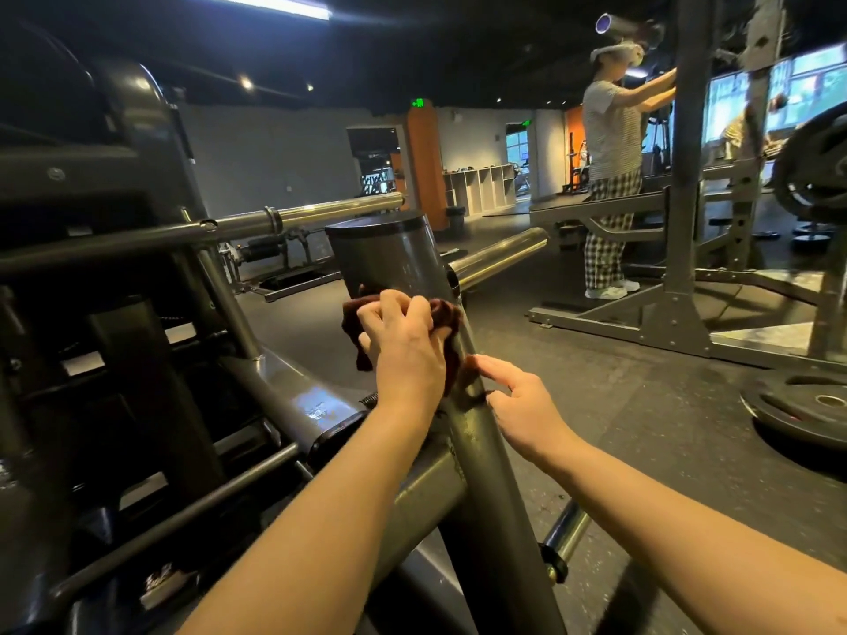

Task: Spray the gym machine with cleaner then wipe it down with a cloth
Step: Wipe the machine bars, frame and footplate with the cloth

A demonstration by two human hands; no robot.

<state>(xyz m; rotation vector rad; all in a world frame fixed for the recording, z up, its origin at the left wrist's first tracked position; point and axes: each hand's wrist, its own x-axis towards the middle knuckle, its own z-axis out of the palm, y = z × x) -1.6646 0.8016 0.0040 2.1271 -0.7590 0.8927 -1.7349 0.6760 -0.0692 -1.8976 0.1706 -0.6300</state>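
The gym machine's grey slanted tube [481, 456] rises to a thick black-capped cylinder [389, 254] at the centre. My left hand [403, 346] grips a dark brown cloth [447, 313] and presses it against the tube just below the cylinder. My right hand [522, 405] lies on the tube's right side. Its fingers are stretched out, and the index fingertip touches the cloth's lower edge. No spray bottle is in view.
The machine's dark frame and footplate [114, 268] fill the left. Chrome bar sleeves [321, 213] [499, 254] stick out beside the cylinder. A person [612, 176] stands at a rack [687, 222] at the right. A weight plate [806, 405] lies on the rubber floor.
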